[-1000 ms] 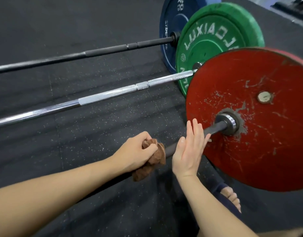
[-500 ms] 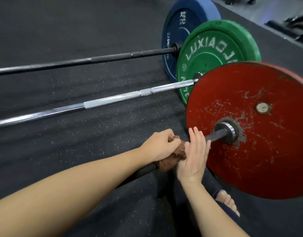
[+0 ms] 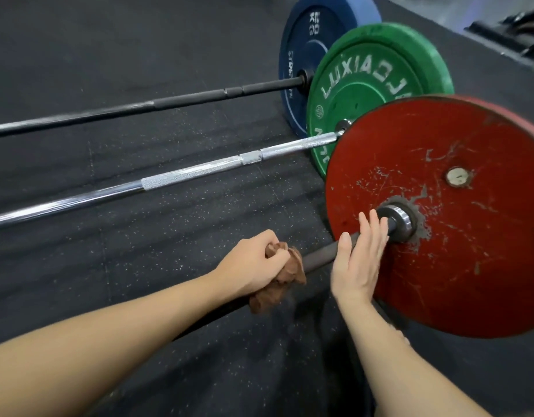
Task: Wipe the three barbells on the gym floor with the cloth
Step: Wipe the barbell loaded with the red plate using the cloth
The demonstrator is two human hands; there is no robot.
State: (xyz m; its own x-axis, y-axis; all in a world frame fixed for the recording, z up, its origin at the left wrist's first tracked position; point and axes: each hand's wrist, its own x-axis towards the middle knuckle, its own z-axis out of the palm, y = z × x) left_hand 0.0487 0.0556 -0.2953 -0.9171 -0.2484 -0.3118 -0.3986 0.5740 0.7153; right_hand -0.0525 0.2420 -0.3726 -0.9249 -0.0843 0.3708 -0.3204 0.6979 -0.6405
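Observation:
Three barbells lie side by side on the black rubber floor. The nearest dark bar (image 3: 320, 256) carries a scuffed red plate (image 3: 458, 236). My left hand (image 3: 253, 266) grips a brown cloth (image 3: 277, 281) wrapped round that bar. My right hand (image 3: 360, 257) rests flat with straight fingers on the bar, just short of the red plate's collar. The middle chrome bar (image 3: 169, 182) ends in a green plate (image 3: 377, 76). The far black bar (image 3: 169, 102) ends in a blue plate (image 3: 317, 34).
Dark gym equipment (image 3: 512, 31) stands at the far right on a lighter floor strip. My foot (image 3: 402, 337) shows just below the red plate. Black speckled matting (image 3: 139, 55) stretches left between and beyond the bars.
My left hand has slid the cloth leftward along the near bar, away from my right hand, after touching it half a second ago. My right hand has stayed by the collar.

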